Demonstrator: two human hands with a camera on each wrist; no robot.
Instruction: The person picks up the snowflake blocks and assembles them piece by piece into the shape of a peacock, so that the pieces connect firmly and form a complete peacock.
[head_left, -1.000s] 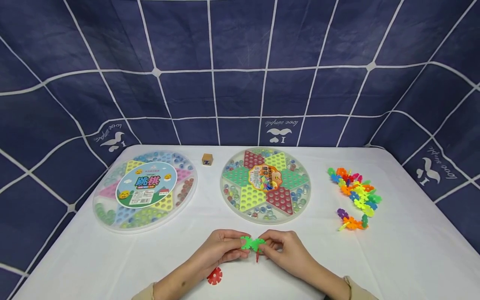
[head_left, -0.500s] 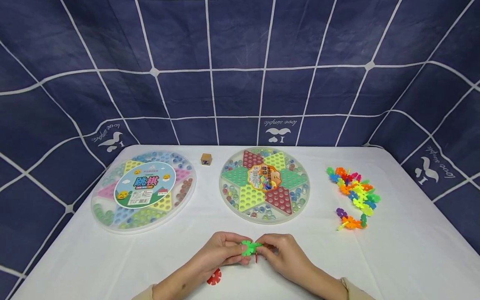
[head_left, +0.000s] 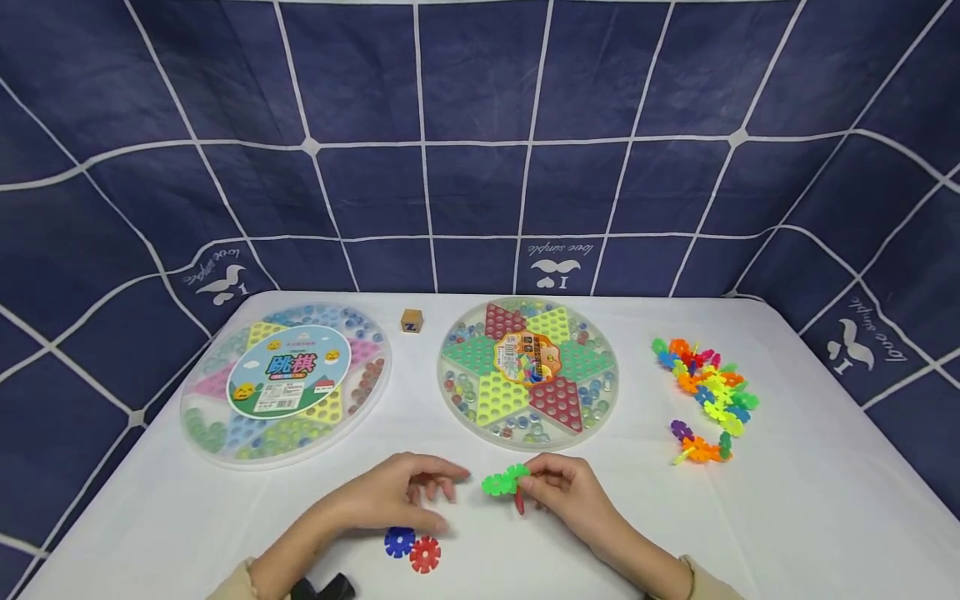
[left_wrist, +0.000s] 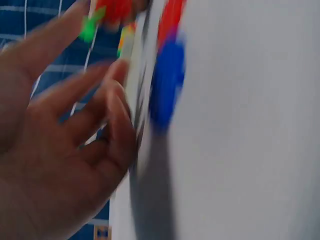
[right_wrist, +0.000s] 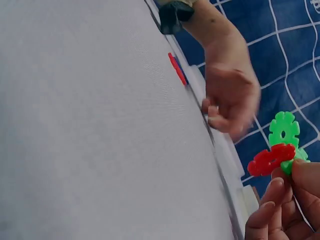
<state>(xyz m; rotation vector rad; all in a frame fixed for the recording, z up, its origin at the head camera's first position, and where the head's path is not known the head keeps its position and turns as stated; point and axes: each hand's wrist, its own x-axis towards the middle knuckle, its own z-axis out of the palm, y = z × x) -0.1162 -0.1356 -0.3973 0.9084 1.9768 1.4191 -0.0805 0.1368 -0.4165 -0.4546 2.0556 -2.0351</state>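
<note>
Between thumb and fingers, my right hand (head_left: 564, 493) pinches a small joined cluster of notched plastic snowflake discs: green discs (head_left: 501, 482) with a red disc (head_left: 520, 500) hanging below. The right wrist view shows the same green disc (right_wrist: 284, 131) and red disc (right_wrist: 271, 160) set at an angle to each other. My left hand (head_left: 393, 496) is off the cluster, fingers apart and loosely bent, holding nothing. Just below it on the white cloth lie a blue snowflake disc (head_left: 400, 542) and a red snowflake disc (head_left: 425, 554). The left wrist view is blurred.
Two round Chinese checkers sets with marbles, one on the left (head_left: 285, 448) and one in the middle (head_left: 528, 440), stand further back. A wooden letter cube (head_left: 412, 321) sits between them. At right lie a long chain of joined discs (head_left: 708, 379) and a shorter one (head_left: 701, 449).
My left hand has let go of the green discs and moved left, uncovering the blue disc. The right hand still holds the cluster in nearly the same place.
</note>
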